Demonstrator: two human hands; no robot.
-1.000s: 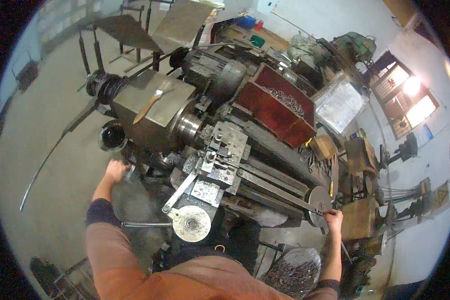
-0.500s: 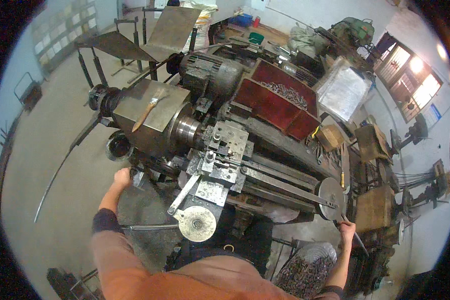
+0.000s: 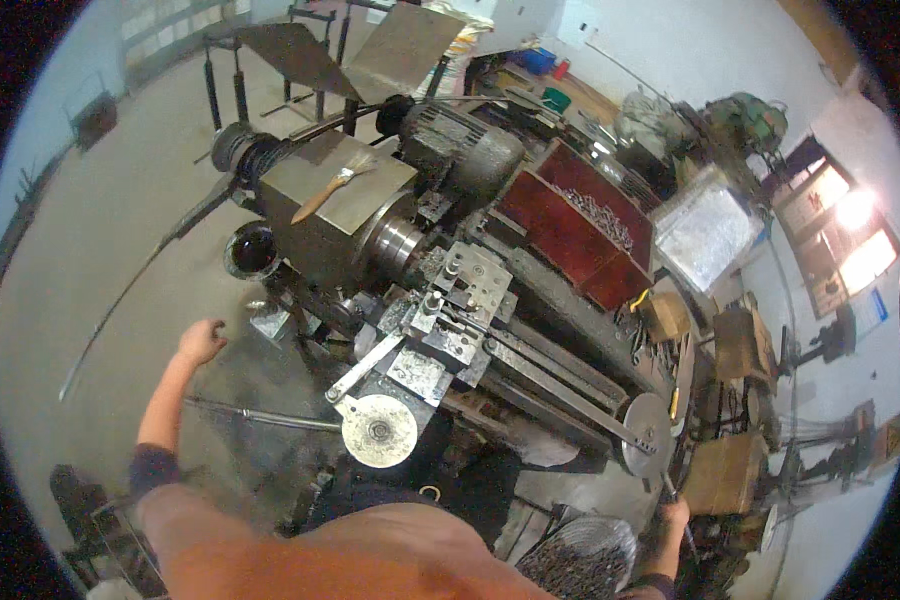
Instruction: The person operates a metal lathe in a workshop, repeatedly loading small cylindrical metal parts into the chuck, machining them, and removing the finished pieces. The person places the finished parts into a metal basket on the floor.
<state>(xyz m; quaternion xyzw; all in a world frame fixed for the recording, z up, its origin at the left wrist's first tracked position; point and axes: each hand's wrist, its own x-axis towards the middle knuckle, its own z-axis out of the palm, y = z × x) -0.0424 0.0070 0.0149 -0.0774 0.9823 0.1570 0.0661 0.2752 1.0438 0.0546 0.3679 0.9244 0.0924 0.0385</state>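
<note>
A lathe (image 3: 340, 230) fills the middle of the view. At its left, my left hand (image 3: 202, 342) hangs in the air with loosely curled fingers and nothing in them, apart from the small metal block (image 3: 268, 322) at the machine's side. On the lower right, my right hand (image 3: 676, 513) is wrapped round a thin metal lever (image 3: 669, 484) beside the round disc (image 3: 648, 434) at the end of the lathe bed. Between my arms are the tool post (image 3: 454, 318), a flat crank arm (image 3: 366, 368) and a pale round dial (image 3: 379, 431). A wooden-handled brush (image 3: 320, 199) lies on the headstock cover.
Behind the bed, a red tray (image 3: 580, 235) holds many small metal parts. A clear bag (image 3: 595, 560) of dark pieces sits near my right forearm. A long rod (image 3: 260, 414) sticks out left of the dial. Metal stands (image 3: 405, 45) rise at the back.
My left hand has come off the spot beside the small metal block and moved left, its fingers loosened. My right hand, still on the lever, is a little lower. The view has shifted.
</note>
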